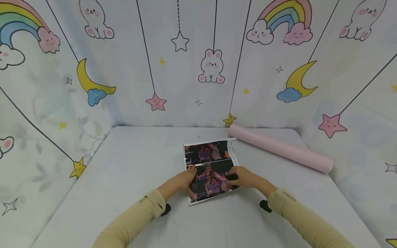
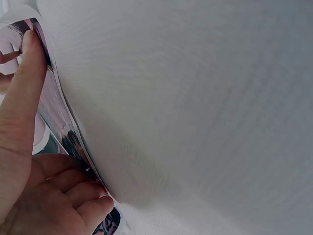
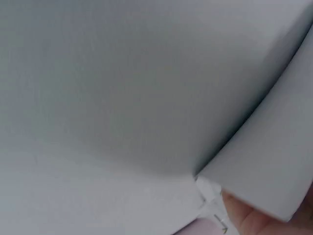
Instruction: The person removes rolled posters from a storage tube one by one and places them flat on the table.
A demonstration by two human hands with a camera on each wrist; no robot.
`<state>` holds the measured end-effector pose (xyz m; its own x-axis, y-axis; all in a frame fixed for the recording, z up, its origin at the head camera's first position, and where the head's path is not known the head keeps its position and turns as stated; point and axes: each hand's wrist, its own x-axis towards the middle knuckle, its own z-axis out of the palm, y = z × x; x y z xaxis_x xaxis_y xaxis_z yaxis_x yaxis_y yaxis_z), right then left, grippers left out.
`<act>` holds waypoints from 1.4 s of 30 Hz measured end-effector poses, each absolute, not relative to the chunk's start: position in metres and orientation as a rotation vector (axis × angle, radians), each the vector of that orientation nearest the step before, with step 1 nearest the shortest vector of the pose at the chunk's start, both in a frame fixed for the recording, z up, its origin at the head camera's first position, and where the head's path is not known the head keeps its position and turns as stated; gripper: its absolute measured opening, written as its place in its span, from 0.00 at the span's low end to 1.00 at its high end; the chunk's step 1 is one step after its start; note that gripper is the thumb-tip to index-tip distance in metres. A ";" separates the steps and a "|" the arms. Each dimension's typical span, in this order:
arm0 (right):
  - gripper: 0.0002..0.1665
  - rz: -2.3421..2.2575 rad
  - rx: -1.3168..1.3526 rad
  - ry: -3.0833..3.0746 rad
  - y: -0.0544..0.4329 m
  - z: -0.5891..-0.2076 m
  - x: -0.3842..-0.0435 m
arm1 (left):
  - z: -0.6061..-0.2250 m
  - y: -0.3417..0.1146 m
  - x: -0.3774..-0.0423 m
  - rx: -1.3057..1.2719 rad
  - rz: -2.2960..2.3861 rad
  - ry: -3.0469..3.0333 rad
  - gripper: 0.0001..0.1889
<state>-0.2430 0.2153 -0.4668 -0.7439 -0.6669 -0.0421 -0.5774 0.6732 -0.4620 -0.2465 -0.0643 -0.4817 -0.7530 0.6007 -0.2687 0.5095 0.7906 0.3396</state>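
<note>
A printed sheet (image 1: 212, 172) with two dark, colourful pictures and a white border lies tilted near the table's middle. My left hand (image 1: 186, 179) rests on its left edge, thumb and fingers spread apart. In the left wrist view, this hand (image 2: 54, 196) touches the glossy print (image 2: 54, 103). At the sheet's right edge, my right hand (image 1: 246, 177) pinches the paper. The right wrist view shows the sheet's white underside (image 3: 274, 152) raised off the table, with part of the right hand (image 3: 249, 218) beside it.
A pale pink roll (image 1: 280, 148) lies slantwise at the back right of the white table (image 1: 139, 155). Cloth printed with stars, moons and rabbits (image 1: 192, 75) hangs behind and at both sides.
</note>
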 end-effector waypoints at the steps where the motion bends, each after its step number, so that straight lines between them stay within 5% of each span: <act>1: 0.23 -0.627 -0.975 2.661 0.216 -0.465 -0.248 | -0.482 -0.065 -0.247 0.851 0.340 2.614 0.62; 9: 0.32 -0.614 -0.737 2.595 0.218 -0.453 -0.277 | -0.483 -0.063 -0.245 0.861 0.267 2.622 0.64; 29: 0.32 -0.444 -0.738 2.773 0.206 -0.457 -0.312 | -0.476 -0.079 -0.228 0.928 0.234 2.628 0.63; 42: 0.59 -0.267 -0.387 2.785 0.200 -0.469 -0.331 | -0.477 -0.082 -0.231 0.929 0.194 2.596 0.64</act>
<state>-0.3313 0.2003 -0.4689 -0.9135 -0.2930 -0.2824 -0.2340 0.9459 -0.2246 -0.2310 -0.0817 -0.4769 -0.7116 0.6349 -0.3009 0.5832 0.7726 0.2511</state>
